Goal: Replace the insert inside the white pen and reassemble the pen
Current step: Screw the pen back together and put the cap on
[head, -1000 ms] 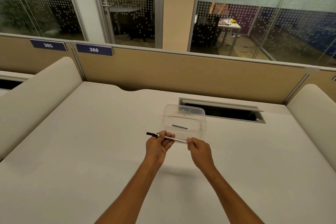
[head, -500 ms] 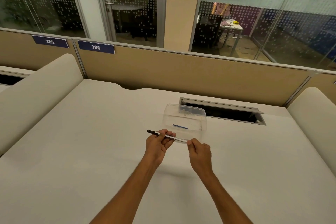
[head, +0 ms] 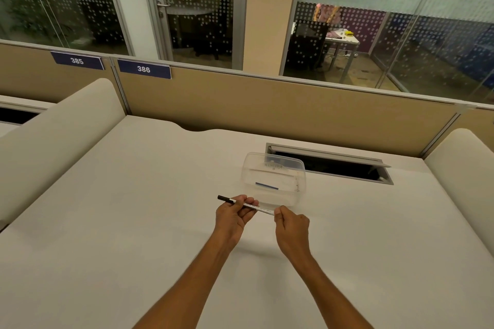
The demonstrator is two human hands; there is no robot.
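Note:
A slim white pen (head: pixel 254 206) with a black left end is held level above the desk, just in front of a clear plastic container (head: pixel 299 168). My left hand (head: pixel 232 218) grips the pen's left half, with the black end sticking out past the fingers. My right hand (head: pixel 291 228) pinches the pen's right tip between thumb and fingers. Inside the container lies a thin blue insert (head: pixel 266 185), and a small pale part rests along its right wall; what it is I cannot tell.
The white desk (head: pixel 133 222) spreads wide around my hands. A dark open cable slot (head: pixel 331 165) sits behind the container. Beige partitions close the back, and padded dividers (head: pixel 53 131) flank the left and right sides.
Both hands and the pen stay in nearly the same place. The right hand has edged slightly closer along the pen's right end.

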